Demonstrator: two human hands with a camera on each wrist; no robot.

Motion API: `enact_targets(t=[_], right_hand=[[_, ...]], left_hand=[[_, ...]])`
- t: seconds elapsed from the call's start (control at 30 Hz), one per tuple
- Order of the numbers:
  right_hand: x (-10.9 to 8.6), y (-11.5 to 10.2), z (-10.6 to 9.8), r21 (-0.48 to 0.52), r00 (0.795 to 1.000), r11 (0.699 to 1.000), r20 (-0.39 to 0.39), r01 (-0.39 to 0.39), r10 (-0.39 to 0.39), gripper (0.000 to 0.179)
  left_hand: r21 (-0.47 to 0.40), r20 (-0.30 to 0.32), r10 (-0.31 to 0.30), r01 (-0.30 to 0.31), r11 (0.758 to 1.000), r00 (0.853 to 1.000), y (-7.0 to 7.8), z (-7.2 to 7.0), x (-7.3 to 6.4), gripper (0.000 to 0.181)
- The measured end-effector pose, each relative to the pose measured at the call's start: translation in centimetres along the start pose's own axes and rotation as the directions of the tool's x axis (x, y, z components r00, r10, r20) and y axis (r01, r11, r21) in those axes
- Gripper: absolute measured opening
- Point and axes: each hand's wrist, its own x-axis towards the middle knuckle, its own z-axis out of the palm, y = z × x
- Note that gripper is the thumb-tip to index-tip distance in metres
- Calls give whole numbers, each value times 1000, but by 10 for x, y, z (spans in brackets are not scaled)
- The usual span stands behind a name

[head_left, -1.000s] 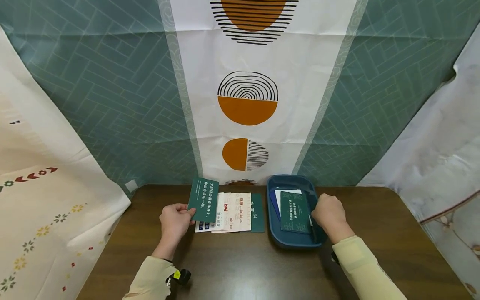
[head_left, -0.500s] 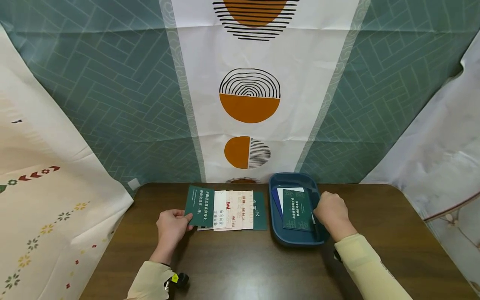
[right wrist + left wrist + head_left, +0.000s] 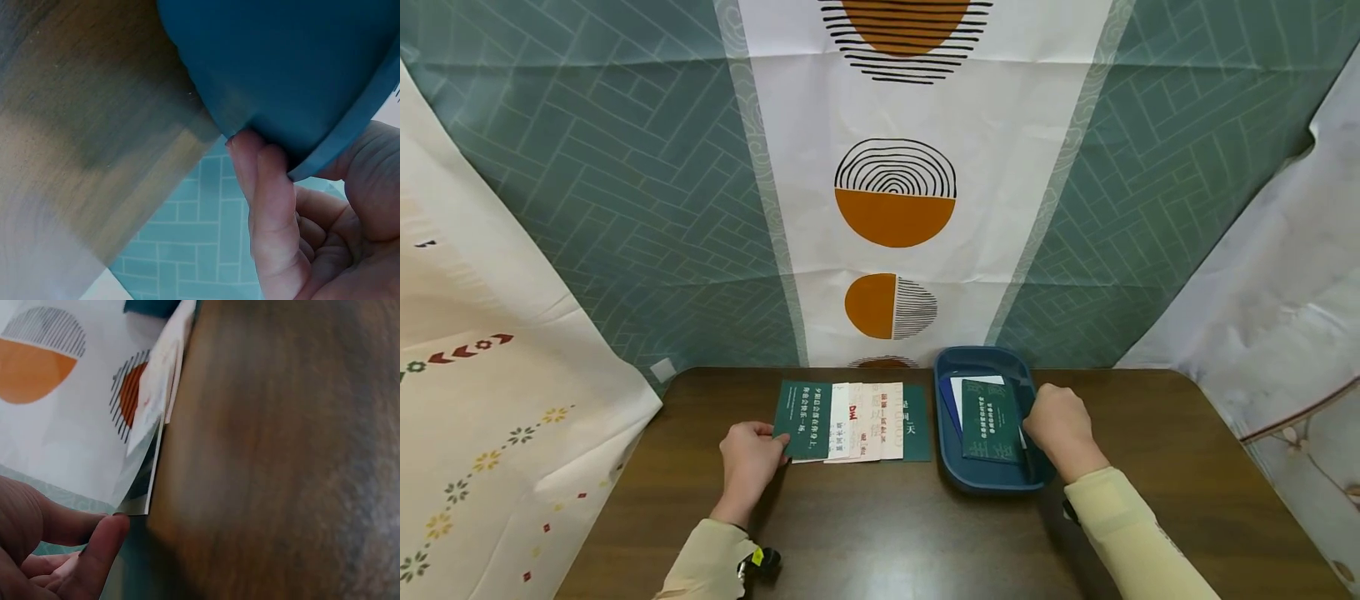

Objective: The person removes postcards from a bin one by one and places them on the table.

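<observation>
Dark-green card point(image 3: 802, 421) had lowered over the card row point(image 3: 880, 421), left hand point(image 3: 751, 462) pinching its corner, right hand point(image 3: 1063, 427) pinching blue tray point(image 3: 988, 481) rim, I'd guess for steadiness.

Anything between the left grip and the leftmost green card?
Nothing visible. The left grip pinches the leftmost green card directly, near its lower left corner. The pale cards sit on its far side, partly overlapped by it.

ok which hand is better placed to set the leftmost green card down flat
Left, most likely: the left hand pinches the green card near its corner, while the right hand is well away from that card, gripping the rim of the blue tray.
</observation>
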Motion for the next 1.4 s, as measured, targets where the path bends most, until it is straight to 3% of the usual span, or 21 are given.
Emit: enact_targets(t=[0.13,0.27,0.67,1.0,1.2,1.4], right_hand=[[2,1,1,-10,1000,1000,-2,3,-3,27],[2,1,0,-15,1000,1000,-2,2,-2,28],[2,2,2,1,1000,1000,10,-12,12,25],[1,1,2,-7,1000,1000,13,-11,11,26],[1,-1,1,-18,1000,1000,15,-9,9,28],[1,0,0,-13,1000,1000,6,-9,9,28]], left_hand=[[122,-25,54,-50,991,998,-2,0,-1,24],[217,-19,60,-55,975,998,-3,-1,-1,25],[241,-9,61,-57,969,998,-9,-1,1,28],[275,-35,107,-93,957,994,-1,-8,2,27],[250,-133,182,-144,957,974,19,-15,5,35],[206,-173,294,-257,944,940,65,-2,-1,37]])
